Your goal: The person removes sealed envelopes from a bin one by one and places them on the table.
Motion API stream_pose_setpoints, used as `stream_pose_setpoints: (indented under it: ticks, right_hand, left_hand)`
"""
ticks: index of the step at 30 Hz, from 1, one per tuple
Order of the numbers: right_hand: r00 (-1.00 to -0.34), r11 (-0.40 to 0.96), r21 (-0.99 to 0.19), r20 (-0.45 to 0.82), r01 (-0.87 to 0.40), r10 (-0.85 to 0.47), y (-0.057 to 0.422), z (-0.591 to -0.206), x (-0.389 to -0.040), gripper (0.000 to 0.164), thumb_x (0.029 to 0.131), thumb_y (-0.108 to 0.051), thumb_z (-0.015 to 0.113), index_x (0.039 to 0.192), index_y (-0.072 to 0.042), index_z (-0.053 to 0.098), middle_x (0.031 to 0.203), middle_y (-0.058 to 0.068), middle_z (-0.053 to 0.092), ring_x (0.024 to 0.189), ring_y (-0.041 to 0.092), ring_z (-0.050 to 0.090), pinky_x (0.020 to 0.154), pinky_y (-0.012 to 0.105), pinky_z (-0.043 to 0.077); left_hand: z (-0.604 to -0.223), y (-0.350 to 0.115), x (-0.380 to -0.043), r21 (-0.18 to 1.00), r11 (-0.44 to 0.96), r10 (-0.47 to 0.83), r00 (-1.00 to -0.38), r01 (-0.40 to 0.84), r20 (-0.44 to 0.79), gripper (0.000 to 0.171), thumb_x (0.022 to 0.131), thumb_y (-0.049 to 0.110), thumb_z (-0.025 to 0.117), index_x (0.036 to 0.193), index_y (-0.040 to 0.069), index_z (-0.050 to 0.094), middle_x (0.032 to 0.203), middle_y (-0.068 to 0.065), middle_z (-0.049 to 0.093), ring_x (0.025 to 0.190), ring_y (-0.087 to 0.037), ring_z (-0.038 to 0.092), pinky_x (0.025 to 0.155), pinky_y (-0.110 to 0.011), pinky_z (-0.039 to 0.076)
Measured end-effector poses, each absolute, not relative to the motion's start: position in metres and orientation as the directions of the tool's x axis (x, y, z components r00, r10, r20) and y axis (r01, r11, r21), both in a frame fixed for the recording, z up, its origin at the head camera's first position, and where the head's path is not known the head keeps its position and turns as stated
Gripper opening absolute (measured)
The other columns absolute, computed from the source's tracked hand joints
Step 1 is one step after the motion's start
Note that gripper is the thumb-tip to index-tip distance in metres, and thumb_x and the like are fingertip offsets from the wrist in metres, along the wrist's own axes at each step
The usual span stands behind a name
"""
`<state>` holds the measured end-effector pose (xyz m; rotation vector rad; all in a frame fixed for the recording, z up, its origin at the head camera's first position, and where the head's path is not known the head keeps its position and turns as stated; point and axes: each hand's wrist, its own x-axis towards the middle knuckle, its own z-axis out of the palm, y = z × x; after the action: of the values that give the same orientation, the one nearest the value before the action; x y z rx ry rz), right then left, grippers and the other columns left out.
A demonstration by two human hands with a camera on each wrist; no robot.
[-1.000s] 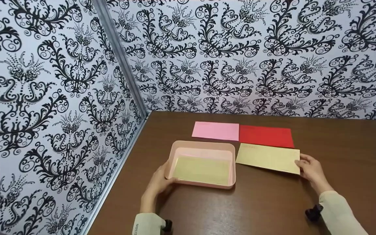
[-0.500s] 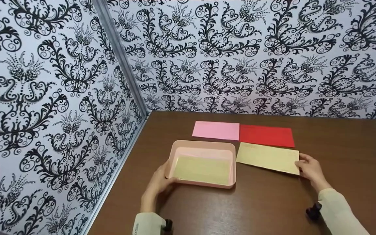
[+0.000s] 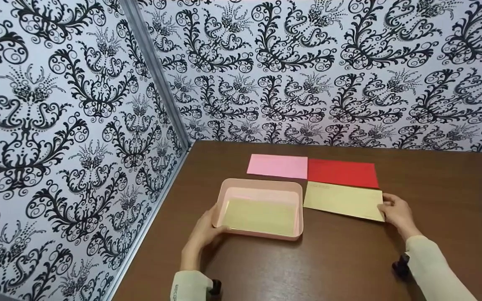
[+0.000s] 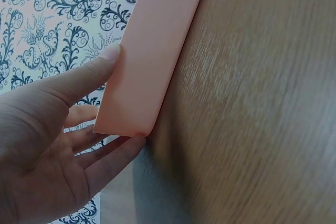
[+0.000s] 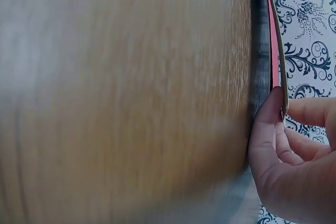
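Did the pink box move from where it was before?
No, the box hasn't moved either way: measured against the back edge of the table, it sits in the same spot.

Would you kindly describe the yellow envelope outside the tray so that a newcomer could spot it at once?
On the brown table, look just right of the peach-pink tray, in front of the red envelope. The yellow envelope is there, its right end pinched by the right hand. Unlike the other yellow envelope, it is outside the tray and held.
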<state>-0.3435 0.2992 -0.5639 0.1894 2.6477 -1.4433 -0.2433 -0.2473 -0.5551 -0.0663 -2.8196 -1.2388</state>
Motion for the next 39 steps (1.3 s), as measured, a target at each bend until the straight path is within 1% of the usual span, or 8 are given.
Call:
stream_pose_setpoints:
  ticks: [4, 7, 12, 16, 24, 26, 34, 39]
  right_hand:
    - [-0.99, 0.616, -0.775, -0.118, 0.138, 0.074, 0.299, -0.563, -0.345, 0.06, 0.093, -0.012, 0.053, 0.144, 0.013, 0.038, 0.127, 0.036, 0.055, 0.104, 0.032, 0.059, 0.069, 0.019, 0.045]
    - [-0.994, 0.653, -0.749, -0.082, 0.113, 0.078, 0.299, -0.564, -0.346, 0.058, 0.091, -0.011, 0.055, 0.141, 0.013, 0.042, 0.123, 0.035, 0.058, 0.109, 0.04, 0.058, 0.071, 0.022, 0.044]
    - [-0.996, 0.694, -0.715, -0.044, 0.084, 0.075, 0.299, -0.565, -0.348, 0.055, 0.088, -0.01, 0.057, 0.137, 0.013, 0.046, 0.117, 0.033, 0.061, 0.104, 0.04, 0.059, 0.073, 0.027, 0.043]
    - [-0.996, 0.695, -0.714, -0.052, 0.086, 0.07, 0.299, -0.564, -0.349, 0.055, 0.088, -0.01, 0.057, 0.137, 0.013, 0.047, 0.119, 0.033, 0.06, 0.103, 0.04, 0.058, 0.07, 0.025, 0.043]
    - [-0.998, 0.713, -0.698, -0.041, 0.067, 0.054, 0.298, -0.561, -0.349, 0.05, 0.089, -0.007, 0.057, 0.133, 0.014, 0.05, 0.124, 0.036, 0.058, 0.109, 0.046, 0.057, 0.068, 0.025, 0.044]
    - [-0.998, 0.719, -0.692, -0.04, 0.061, 0.046, 0.298, -0.561, -0.349, 0.05, 0.089, -0.006, 0.056, 0.133, 0.015, 0.05, 0.124, 0.037, 0.057, 0.11, 0.046, 0.056, 0.07, 0.026, 0.044]
    - [-0.998, 0.741, -0.67, -0.048, 0.056, 0.033, 0.298, -0.557, -0.35, 0.052, 0.087, -0.005, 0.053, 0.134, 0.016, 0.049, 0.127, 0.038, 0.055, 0.109, 0.045, 0.054, 0.08, 0.037, 0.046]
    - [-0.996, 0.745, -0.663, -0.082, 0.074, 0.026, 0.297, -0.555, -0.349, 0.053, 0.089, -0.007, 0.053, 0.136, 0.016, 0.047, 0.131, 0.038, 0.053, 0.109, 0.044, 0.053, 0.085, 0.046, 0.047]
  left_hand:
    - [-0.555, -0.248, -0.243, 0.737, 0.671, 0.022, -0.996, 0.082, 0.091, 0.087, 0.079, 0.018, 0.079, 0.152, 0.0, 0.036, 0.145, -0.027, 0.051, 0.132, -0.045, 0.049, 0.11, -0.061, 0.037]
    - [-0.555, -0.248, -0.243, 0.735, 0.671, 0.034, -0.994, 0.099, 0.102, 0.086, 0.078, 0.017, 0.079, 0.151, -0.001, 0.037, 0.143, -0.028, 0.051, 0.13, -0.046, 0.05, 0.109, -0.062, 0.038]
    - [-0.556, -0.249, -0.244, 0.736, 0.669, 0.04, -0.994, 0.102, 0.101, 0.087, 0.078, 0.017, 0.079, 0.152, -0.001, 0.036, 0.143, -0.029, 0.051, 0.131, -0.046, 0.049, 0.109, -0.063, 0.037]
    - [-0.556, -0.249, -0.245, 0.738, 0.668, 0.034, -0.995, 0.091, 0.092, 0.087, 0.079, 0.016, 0.079, 0.152, -0.001, 0.035, 0.144, -0.03, 0.049, 0.131, -0.047, 0.049, 0.109, -0.063, 0.037]
    - [-0.554, -0.247, -0.242, 0.722, 0.691, -0.01, -1.0, -0.005, 0.003, 0.087, 0.084, 0.022, 0.078, 0.155, 0.003, 0.032, 0.152, -0.027, 0.042, 0.14, -0.048, 0.04, 0.114, -0.064, 0.032]
    - [-0.554, -0.247, -0.242, 0.721, 0.693, -0.01, -1.0, -0.005, 0.003, 0.087, 0.084, 0.022, 0.079, 0.155, 0.002, 0.032, 0.152, -0.027, 0.042, 0.14, -0.047, 0.04, 0.113, -0.063, 0.033]
    - [-0.554, -0.247, -0.243, 0.724, 0.69, -0.019, -1.0, -0.01, 0.004, 0.088, 0.083, 0.022, 0.08, 0.155, 0.003, 0.033, 0.15, -0.028, 0.044, 0.138, -0.047, 0.043, 0.113, -0.063, 0.034]
    - [-0.554, -0.247, -0.242, 0.722, 0.692, -0.018, -1.0, -0.01, 0.004, 0.088, 0.083, 0.022, 0.08, 0.154, 0.002, 0.033, 0.151, -0.028, 0.043, 0.139, -0.048, 0.041, 0.114, -0.063, 0.032]
